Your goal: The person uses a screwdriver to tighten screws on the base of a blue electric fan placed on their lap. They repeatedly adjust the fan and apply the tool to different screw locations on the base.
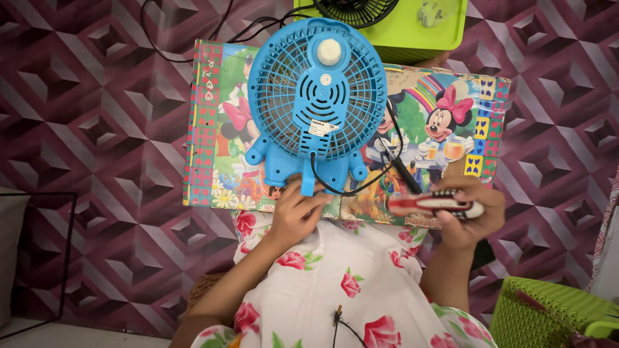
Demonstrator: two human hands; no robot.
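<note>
1. Your blue table fan (317, 96) lies back-side up on the cartoon-printed board (451, 84) across your lap, its rear housing closed.
2. Your left hand (293, 212) steadies the fan's base, fingers curled against the foot where the black cord (351, 188) exits.
3. Your right hand (467, 216) is clamped round a red-handled screwdriver (432, 203), tip up, well apart from any screw.
4. My read: opening not yet begun; every fastener remains.

Bright, even light fills the scene and colours look saturated, with only soft, short shadows under the blue fan (317, 103) and along the edges of the cartoon board (451, 116). Focus is sharp at the centre. The outer corners bend slightly from wide-lens distortion.
</note>
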